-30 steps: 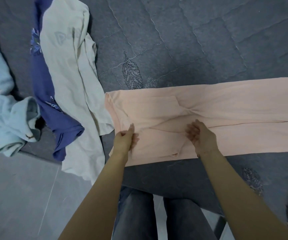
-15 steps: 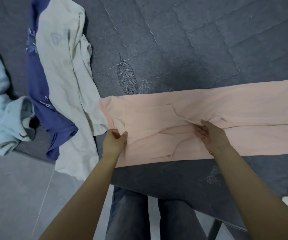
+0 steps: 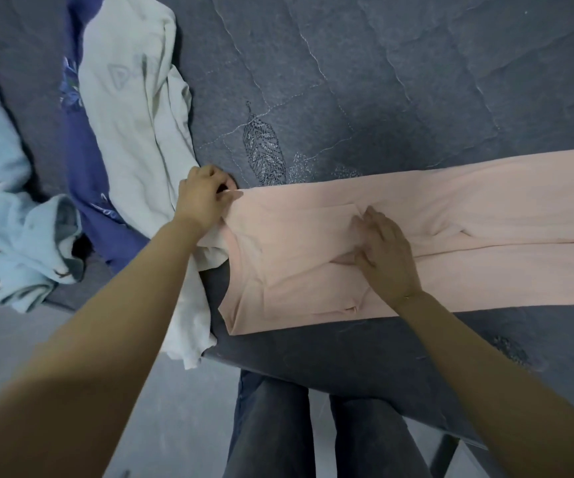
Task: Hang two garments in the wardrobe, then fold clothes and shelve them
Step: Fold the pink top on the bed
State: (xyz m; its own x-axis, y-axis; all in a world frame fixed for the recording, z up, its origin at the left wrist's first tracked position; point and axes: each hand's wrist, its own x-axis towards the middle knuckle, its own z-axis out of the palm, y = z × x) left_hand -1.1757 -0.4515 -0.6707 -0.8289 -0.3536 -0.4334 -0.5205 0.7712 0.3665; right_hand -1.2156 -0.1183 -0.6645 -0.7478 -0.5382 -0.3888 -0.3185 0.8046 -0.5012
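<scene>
Under right hand (image 3: 384, 257), pink trousers (image 3: 451, 215)

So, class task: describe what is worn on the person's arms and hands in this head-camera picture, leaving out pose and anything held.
Both forearms are bare, with no sleeves in view. The left hand wears no glove or ring that shows. The right hand is also ungloved; a thin bracelet-like band seems to sit at its wrist, too small to identify.
</scene>
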